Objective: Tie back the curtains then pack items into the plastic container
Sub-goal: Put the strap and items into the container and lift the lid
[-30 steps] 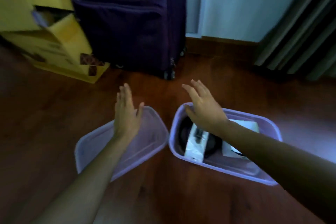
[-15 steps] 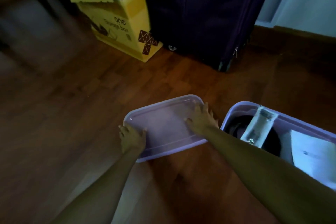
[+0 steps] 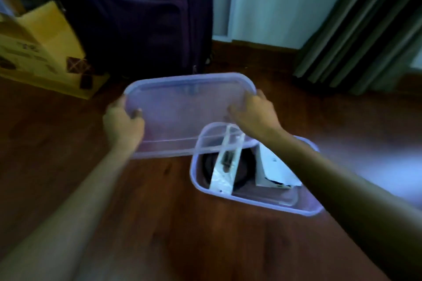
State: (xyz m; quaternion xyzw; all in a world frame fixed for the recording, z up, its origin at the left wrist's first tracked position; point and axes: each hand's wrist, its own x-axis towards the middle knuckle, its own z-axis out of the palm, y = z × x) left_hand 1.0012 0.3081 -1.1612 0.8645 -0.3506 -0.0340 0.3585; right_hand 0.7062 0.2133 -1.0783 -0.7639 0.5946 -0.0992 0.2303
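print on the yellow cardboard box (image 3: 38,36) was too blurred for me to read. my left hand (image 3: 122,121) and right hand (image 3: 253,113) each gripped the translucent purple plastic lid (image 3: 182,107), overlapping the packed purple plastic container (image 3: 258,203) on the wooden floor (image 3: 159,223).

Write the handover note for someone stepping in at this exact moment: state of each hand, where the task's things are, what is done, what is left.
Left hand: gripping the lid's left edge.
Right hand: gripping the lid's right edge.
Lid: held up, tilted, its near right corner overlapping the container's far left corner.
Plastic container: on the wooden floor, open, holding a clear packet, a dark round item and a white box.
Done: items are inside.
Left: centre the lid over the container and press it shut. The curtain hangs at right; whether it is tied cannot be told.
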